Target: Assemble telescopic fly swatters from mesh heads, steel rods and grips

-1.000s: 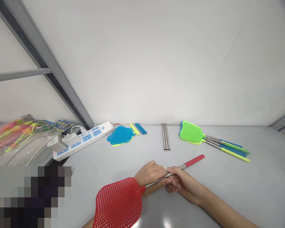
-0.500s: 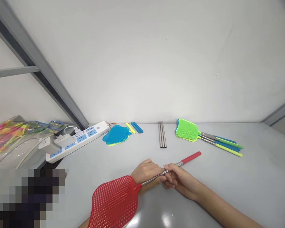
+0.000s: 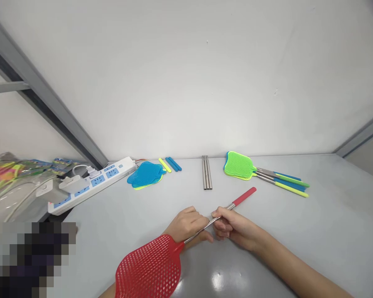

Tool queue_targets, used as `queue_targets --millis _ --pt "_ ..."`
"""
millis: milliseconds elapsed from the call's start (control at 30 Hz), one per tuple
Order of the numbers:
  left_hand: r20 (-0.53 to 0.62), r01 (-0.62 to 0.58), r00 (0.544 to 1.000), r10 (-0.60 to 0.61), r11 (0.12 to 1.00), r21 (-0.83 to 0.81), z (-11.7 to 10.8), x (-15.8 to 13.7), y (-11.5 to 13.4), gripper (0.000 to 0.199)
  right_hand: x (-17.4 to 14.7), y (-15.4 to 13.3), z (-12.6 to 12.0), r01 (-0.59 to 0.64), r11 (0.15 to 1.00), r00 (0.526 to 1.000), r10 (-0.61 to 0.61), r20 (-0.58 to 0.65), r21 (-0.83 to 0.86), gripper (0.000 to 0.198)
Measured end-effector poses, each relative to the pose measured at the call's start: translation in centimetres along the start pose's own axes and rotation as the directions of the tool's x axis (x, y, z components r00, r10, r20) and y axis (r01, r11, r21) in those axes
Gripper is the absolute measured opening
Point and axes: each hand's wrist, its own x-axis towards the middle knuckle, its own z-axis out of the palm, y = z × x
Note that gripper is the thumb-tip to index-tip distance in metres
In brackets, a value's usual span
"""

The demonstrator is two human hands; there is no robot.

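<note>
A red fly swatter (image 3: 151, 269) lies slantwise across both hands, its mesh head at the lower left and its red grip at the upper right. My right hand (image 3: 233, 225) is closed on the metal shaft just below the grip, thumb on top. My left hand (image 3: 188, 223) has its fingers curled around the thinner part of the shaft near the head, the thumb stretched out underneath. The mesh head covers my left forearm in part.
Blue mesh heads (image 3: 146, 174) lie beside yellow and blue grip sleeves (image 3: 173, 164). Several metal tubes (image 3: 207, 174) lie mid-table. Fly swatters (image 3: 239, 165) are stacked at right. A power strip (image 3: 93, 184) with plugs and a plastic bag (image 3: 15, 178) are at left.
The view has shifted slightly, so things on the table appear further left. My hands have moved a little apart along the shaft, and the left thumb has come away from the right fingers.
</note>
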Motion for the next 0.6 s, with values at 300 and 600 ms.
queue_targets --millis 300,600 --pt "-0.032 -0.034 0.999 0.032 0.996 -0.081 0.7 -0.26 -0.28 0.04 0.09 -0.34 -0.39 -0.029 0.999 0.999 0.029 -0.032 0.025 0.031" --pt "-0.041 -0.029 0.999 0.022 0.985 -0.172 0.65 -0.55 -0.33 0.034 -0.22 -0.75 -0.31 0.013 1.0 1.0 -0.013 -0.026 0.014 0.031"
